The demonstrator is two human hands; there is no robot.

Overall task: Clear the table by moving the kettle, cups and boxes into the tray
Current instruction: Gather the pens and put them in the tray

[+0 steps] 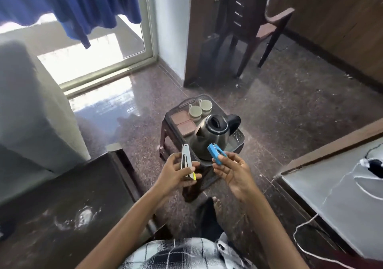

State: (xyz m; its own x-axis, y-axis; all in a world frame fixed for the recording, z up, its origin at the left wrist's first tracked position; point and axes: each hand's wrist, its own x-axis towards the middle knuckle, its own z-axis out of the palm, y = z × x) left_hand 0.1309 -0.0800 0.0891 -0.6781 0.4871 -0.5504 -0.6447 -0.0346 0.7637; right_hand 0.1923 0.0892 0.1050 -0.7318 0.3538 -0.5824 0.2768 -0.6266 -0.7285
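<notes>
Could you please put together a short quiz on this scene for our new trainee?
1. True or false: the kettle stands in the tray.
2. How many cups are in the tray?
3. The left hand holds a grey tool; the right hand holds: A) a cup B) a blue object C) a box.
Key: 1 true; 2 two; 3 B.
</notes>
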